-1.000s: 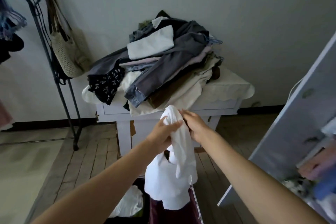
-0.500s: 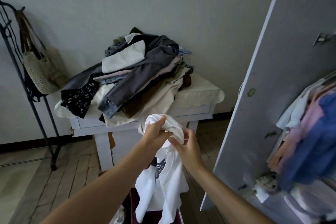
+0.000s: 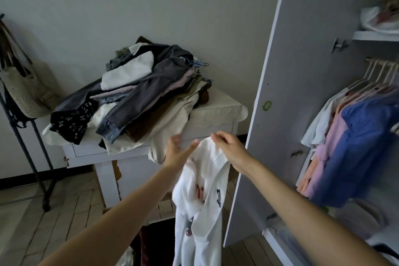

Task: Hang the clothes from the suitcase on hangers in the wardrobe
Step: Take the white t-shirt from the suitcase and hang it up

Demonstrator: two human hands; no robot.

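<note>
The head camera takes in, at three o'clock, the tall pale-grey wardrobe with its door swung open (image 3: 302, 93), where a row of shirts in blue, pink and white (image 3: 354, 147) hangs from pale hangers (image 3: 377, 73) on a rail under a shelf. At ten o'clock stands a white painted surface with a scalloped cream cloth (image 3: 218, 108), heaped with a pile of folded grey, beige and dark floral clothes (image 3: 138, 95); left of it a woven cream bag (image 3: 26, 93) hangs on a dark metal stand. At six o'clock, dark maroon fabric shows low in the frame, probably the suitcase contents, though too little is visible to be sure. In the middle hangs the white shirt with small red and dark prints (image 3: 205, 190), dangling in mid-air from its top edge. The right hand (image 3: 231, 149) has its grip pinched on that top edge, fingers curled over the cloth. The left hand (image 3: 177, 153) is blurred, its fingers spread open and holding nothing, just beside the shirt. The step seems to be shaking the shirt out to find collar and shoulders; next it likely calls for a free hanger and threading it through the neck.
</note>
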